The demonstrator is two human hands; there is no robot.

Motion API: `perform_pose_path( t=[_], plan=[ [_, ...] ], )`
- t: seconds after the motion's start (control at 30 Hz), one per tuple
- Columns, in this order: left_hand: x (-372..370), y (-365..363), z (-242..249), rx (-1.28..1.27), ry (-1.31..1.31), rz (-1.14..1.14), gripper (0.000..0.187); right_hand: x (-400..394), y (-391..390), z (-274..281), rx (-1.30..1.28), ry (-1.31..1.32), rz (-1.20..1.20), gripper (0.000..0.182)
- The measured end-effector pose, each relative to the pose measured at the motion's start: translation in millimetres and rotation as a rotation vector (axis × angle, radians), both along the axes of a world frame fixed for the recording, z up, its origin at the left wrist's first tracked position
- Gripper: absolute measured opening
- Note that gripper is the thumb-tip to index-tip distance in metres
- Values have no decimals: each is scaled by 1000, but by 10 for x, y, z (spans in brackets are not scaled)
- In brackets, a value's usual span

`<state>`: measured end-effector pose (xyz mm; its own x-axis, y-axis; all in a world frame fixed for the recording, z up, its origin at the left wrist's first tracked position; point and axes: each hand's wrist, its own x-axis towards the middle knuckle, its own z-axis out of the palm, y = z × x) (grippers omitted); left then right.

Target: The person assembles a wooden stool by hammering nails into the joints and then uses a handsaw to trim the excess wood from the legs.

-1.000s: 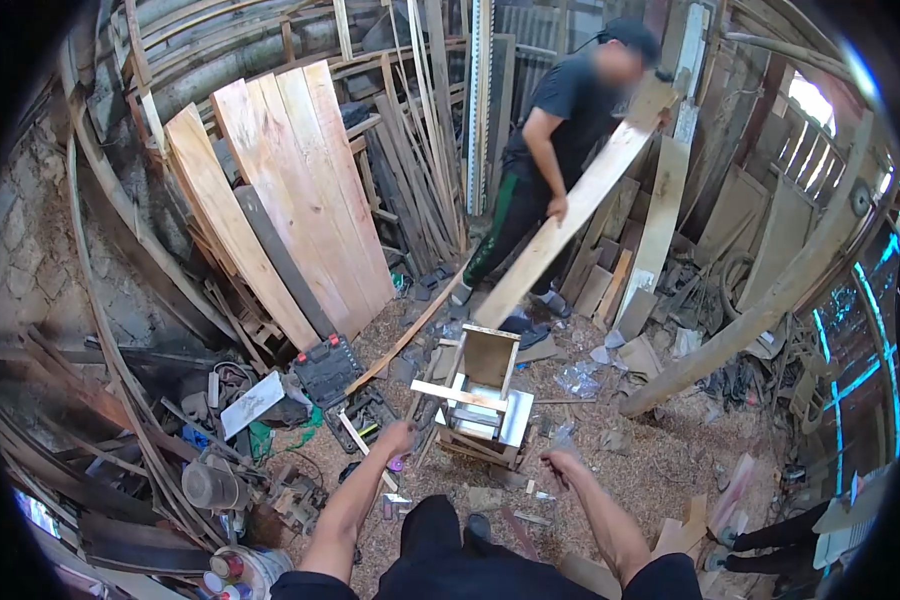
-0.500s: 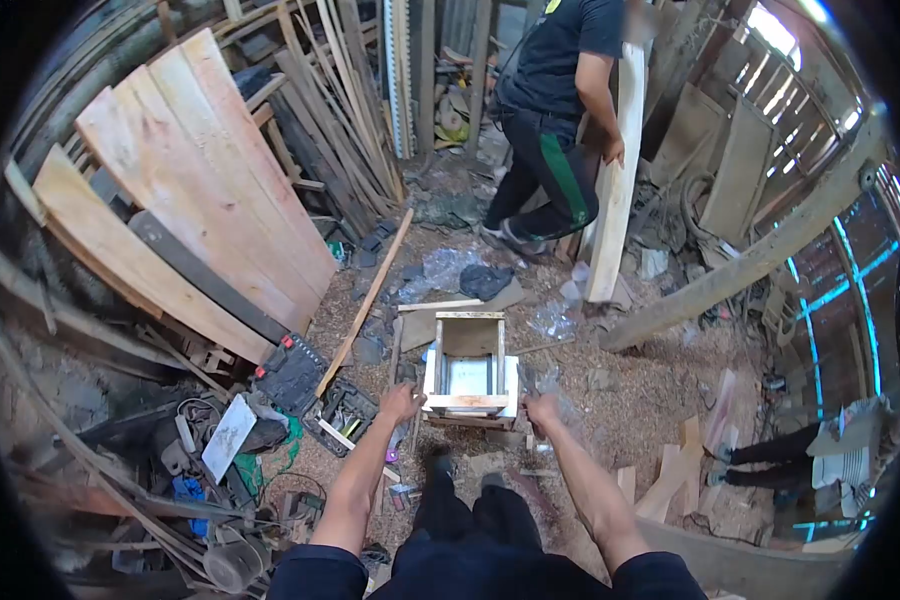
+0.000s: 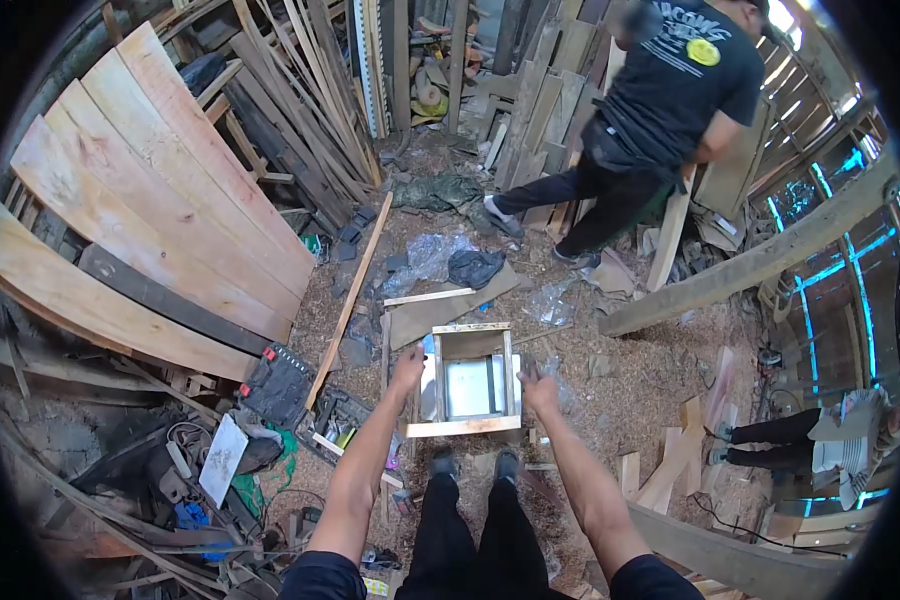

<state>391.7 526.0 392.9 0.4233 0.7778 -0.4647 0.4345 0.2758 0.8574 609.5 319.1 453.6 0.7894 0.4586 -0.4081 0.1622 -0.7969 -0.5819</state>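
A small box-like wooden frame (image 3: 462, 428), with pale bars and a shiny light panel showing inside, stands in front of my feet. At its left side my left hand (image 3: 407, 370) is closed on the edge. My right hand (image 3: 538, 388) closes on the opposite side, its fingertips partly hidden. Both arms reach forward and down, with the frame between them.
A co-worker (image 3: 660, 110) bends beside a long board (image 3: 670, 235) at the upper right; another person (image 3: 800, 450) is at the right edge. Wide planks (image 3: 170, 190) lean left. A black tool case (image 3: 278, 385) and a slanted beam (image 3: 750, 260) flank the floor.
The frame has tilted, its near bar now lower in view and more of the inner panel showing. My hands have moved forward along its sides. The co-worker has stepped right and bent over.
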Motion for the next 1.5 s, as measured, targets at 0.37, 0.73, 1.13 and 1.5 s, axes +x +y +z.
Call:
perform_pose_path(
  t=[0.37, 0.73, 1.13, 1.5],
  plan=[
    [623, 426, -744, -604, -73, 208, 62, 473, 1112, -254, -99, -75, 12, 71],
    [487, 184, 242, -946, -149, 40, 18, 627, 874, 144, -119, 49, -92, 68],
    [834, -775, 704, -628, -348, 205, 11, 701, 445, 417, -40, -155, -34, 47],
    [1194, -1798, 398, -512, -442, 412, 29, 491, -31, -619, 455, 345, -382, 29]
  ],
)
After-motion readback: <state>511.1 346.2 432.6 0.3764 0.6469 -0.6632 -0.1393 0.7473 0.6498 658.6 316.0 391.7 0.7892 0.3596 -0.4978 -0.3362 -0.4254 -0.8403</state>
